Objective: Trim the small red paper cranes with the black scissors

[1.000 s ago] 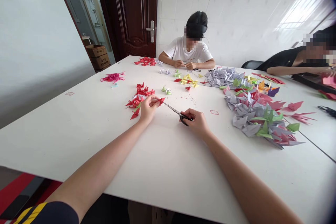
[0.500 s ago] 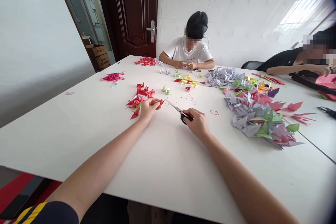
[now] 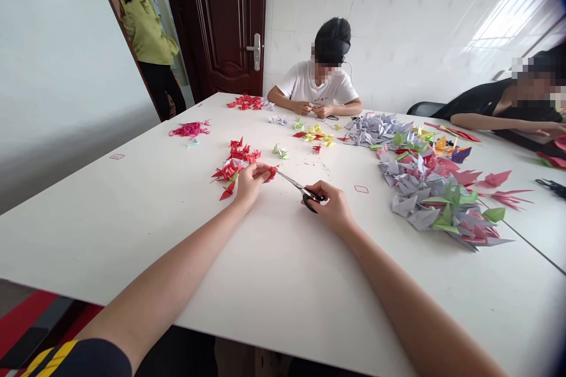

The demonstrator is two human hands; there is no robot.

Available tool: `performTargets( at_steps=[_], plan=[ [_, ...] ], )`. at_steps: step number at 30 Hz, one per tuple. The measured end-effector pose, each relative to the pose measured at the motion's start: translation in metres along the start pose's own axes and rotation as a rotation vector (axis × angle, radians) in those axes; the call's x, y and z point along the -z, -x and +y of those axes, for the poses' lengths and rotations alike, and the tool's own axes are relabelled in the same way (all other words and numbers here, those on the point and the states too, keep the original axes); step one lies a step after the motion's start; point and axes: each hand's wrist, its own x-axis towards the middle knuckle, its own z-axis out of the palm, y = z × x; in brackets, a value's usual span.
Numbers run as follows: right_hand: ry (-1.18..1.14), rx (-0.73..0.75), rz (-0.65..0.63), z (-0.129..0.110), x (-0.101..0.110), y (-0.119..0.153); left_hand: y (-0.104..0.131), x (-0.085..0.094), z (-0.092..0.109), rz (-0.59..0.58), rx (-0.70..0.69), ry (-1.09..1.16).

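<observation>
Between the fingertips of my left hand (image 3: pixel 250 184) is a small red paper crane (image 3: pixel 271 173). My right hand (image 3: pixel 331 205) grips the black handles of a pair of scissors (image 3: pixel 295 182). The blades point left, their tips at the right edge of the crane. Whether they touch the paper I cannot tell. Just behind my left hand lies a pile of red paper cranes (image 3: pixel 241 153), with a few white and green ones mixed in. Two green and white cranes (image 3: pixel 280 152) lie beyond the scissors, near tiny red paper scraps (image 3: pixel 313 163).
A large heap of grey, green and pink cranes (image 3: pixel 435 194) covers the table's (image 3: pixel 274 283) right side. Yellow cranes (image 3: pixel 319 136) and a pink tangled bundle (image 3: pixel 190 129) lie farther back. A person (image 3: pixel 313 85) sits opposite, another (image 3: pixel 486 106) at the right; a third (image 3: pixel 148 29) stands in the doorway.
The scissors' blades have opened slightly and their tips have come to the red crane, which has turned a little. A person has appeared in the doorway. The right co-worker's hand has shifted.
</observation>
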Motion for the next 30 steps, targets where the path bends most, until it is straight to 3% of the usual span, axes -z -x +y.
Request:
performTargets(
  at_steps=[15, 23, 30],
  plan=[
    [0.003, -0.012, -0.044, 0.0002, 0.0020, 0.0004, 0.0024, -0.0009, 0.0039, -0.032, 0.016, 0.006],
    [0.030, -0.020, -0.051, -0.0037, 0.0002, 0.0006, 0.0062, -0.0022, 0.0078, -0.132, 0.012, -0.002],
    [-0.003, -0.048, -0.057, -0.0077, -0.0027, 0.0022, 0.0070, -0.0033, 0.0083, -0.152, 0.032, 0.025]
  ],
)
